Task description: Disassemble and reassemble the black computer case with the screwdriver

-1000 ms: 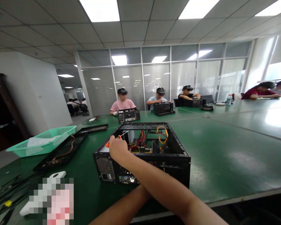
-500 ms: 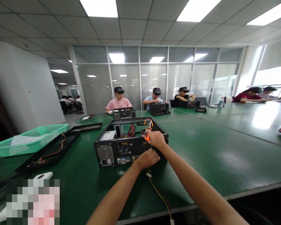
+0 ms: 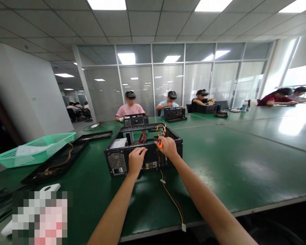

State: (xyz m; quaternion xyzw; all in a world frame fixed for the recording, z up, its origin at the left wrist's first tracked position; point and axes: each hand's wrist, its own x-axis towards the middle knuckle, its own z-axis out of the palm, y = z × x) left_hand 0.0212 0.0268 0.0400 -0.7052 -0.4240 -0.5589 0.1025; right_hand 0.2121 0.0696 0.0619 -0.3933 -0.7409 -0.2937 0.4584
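An open black computer case (image 3: 124, 153) lies on its side, its rear panel facing me. My left hand (image 3: 136, 160) is at the upper edge of that panel, thumb and fingers pinched together; whatever is between them is too small to make out. At the right part of the same edge, my right hand (image 3: 168, 148) is closed around an orange-handled screwdriver (image 3: 160, 144), its pale shaft pointing up over the case. Inside are a power supply (image 3: 119, 143) and red wires (image 3: 142, 136). A thin cable with white connectors (image 3: 163, 181) trails across the table in front.
On the left are a mint-green basket (image 3: 35, 156), a black side panel (image 3: 53, 166) with a brown cable on it, and a white object, partly blurred out. Several people sit across the green table (image 3: 244, 163), some behind other computer cases (image 3: 136, 120).
My left hand has moved left and up, from the lower right of the rear panel to its upper edge. The right hand stays near the case's right side with the screwdriver.
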